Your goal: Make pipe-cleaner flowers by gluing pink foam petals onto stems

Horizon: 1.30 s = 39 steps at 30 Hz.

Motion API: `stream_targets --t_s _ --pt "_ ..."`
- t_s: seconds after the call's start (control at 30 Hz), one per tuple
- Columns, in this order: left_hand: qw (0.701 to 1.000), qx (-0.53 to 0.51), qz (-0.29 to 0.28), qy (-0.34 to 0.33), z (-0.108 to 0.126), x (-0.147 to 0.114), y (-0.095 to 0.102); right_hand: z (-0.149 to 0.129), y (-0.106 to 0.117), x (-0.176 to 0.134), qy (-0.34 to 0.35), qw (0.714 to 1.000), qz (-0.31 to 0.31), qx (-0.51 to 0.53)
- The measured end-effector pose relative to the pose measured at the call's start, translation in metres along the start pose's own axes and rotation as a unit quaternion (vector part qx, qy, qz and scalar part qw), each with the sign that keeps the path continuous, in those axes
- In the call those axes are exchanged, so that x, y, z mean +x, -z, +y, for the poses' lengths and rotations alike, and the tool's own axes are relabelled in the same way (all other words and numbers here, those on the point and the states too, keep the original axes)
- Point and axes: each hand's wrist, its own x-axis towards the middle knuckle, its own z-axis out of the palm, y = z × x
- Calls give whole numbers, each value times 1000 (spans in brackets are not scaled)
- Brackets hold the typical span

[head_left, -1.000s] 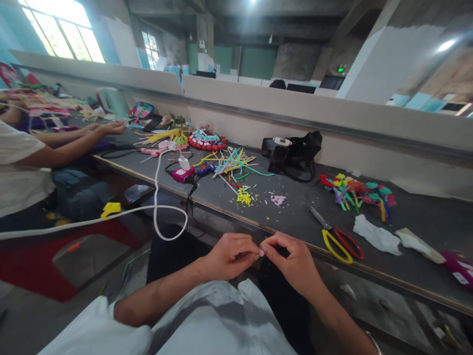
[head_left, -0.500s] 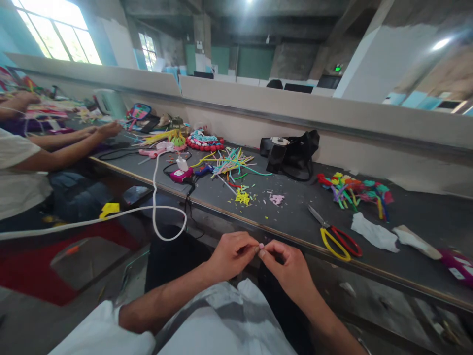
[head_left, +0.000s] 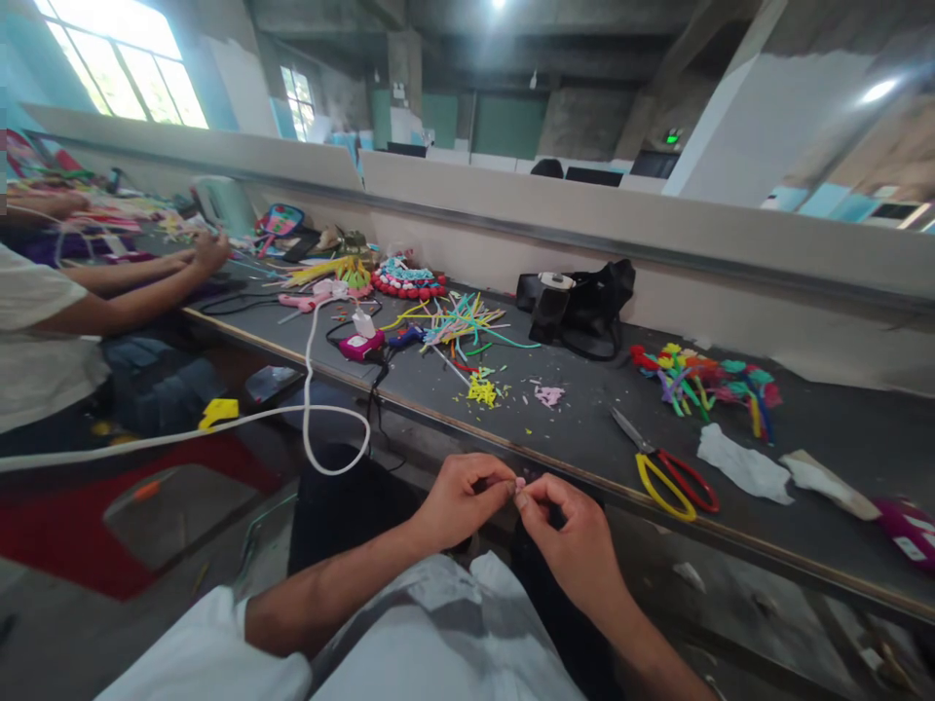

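A tiny pink piece (head_left: 520, 483) sits between the fingertips of my two hands, in front of the table edge. My left hand (head_left: 467, 497) pinches it from the left with thumb and forefinger. From the other side my right hand (head_left: 566, 521) pinches the same piece. Its exact kind is too small to make out. Beyond my hands, on the tabletop, lie a heap of pink snippets (head_left: 548, 394) and a heap of yellow snippets (head_left: 482, 389). Scissors (head_left: 661, 467) with one yellow and one red handle rest to the right, blades slightly apart.
Pipe cleaners (head_left: 464, 321) in many colours are heaped behind the snippets. A black bag (head_left: 584, 302) leans by the partition. Coloured fuzzy flowers (head_left: 701, 375) and a crumpled tissue (head_left: 743, 462) lie right. A white cable (head_left: 307, 389) loops off the edge; a co-worker's hands (head_left: 208, 251) work at left.
My hands stay together on the pink piece, with only slight finger movement. The view has shifted slightly. The co-worker's near hand has bent upward a little.
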Motion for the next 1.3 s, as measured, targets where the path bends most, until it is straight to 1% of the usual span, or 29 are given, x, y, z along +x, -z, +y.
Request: stream_targets --t_s 0.1,0.17,0.33,0.47,0.63,0.73,0.83,0.9,0.97,1.03,1.1,1.13,1.2,1.23,1.3 --pt "997 35 6 -62 -6 2 -5 5 1 -1 -19 1000 3 1" --pt "994 68 -1 -88 -10 3 -6 8 2 -1 -33 999 -3 6" --pt "982 144 -42 -116 -11 2 0 9 5 0 -59 998 -15 22" --pt "973 184 -39 -133 -11 -1 3 7 5 2 -72 996 -28 36" --pt "950 263 -43 -164 -15 -2 1 7 5 1 -71 996 -37 41" --pt "949 265 -44 -167 -17 -2 0 10 4 -2 -23 999 -36 13" --pt "950 264 -47 -162 -17 -2 -1 13 1 -4 76 993 -13 -90" --pt "944 279 -49 -167 -16 -2 -1 13 0 -4 135 976 2 -171" --pt "935 299 -57 -182 -15 -1 0 12 2 -2 180 956 7 -232" --pt "926 311 -70 -203 -13 -1 2 9 8 2 216 937 4 -275" --pt "920 306 -84 -231 -12 0 4 6 15 7 238 927 -10 -291" --pt "919 296 -90 -246 -12 0 6 5 19 10 241 928 -20 -282" --pt "919 266 -101 -274 -11 1 9 3 26 18 225 945 -47 -233" --pt "921 249 -103 -282 -11 1 11 3 28 22 202 958 -63 -194" --pt "929 214 -98 -285 -11 1 13 4 30 29 129 982 -97 -103"
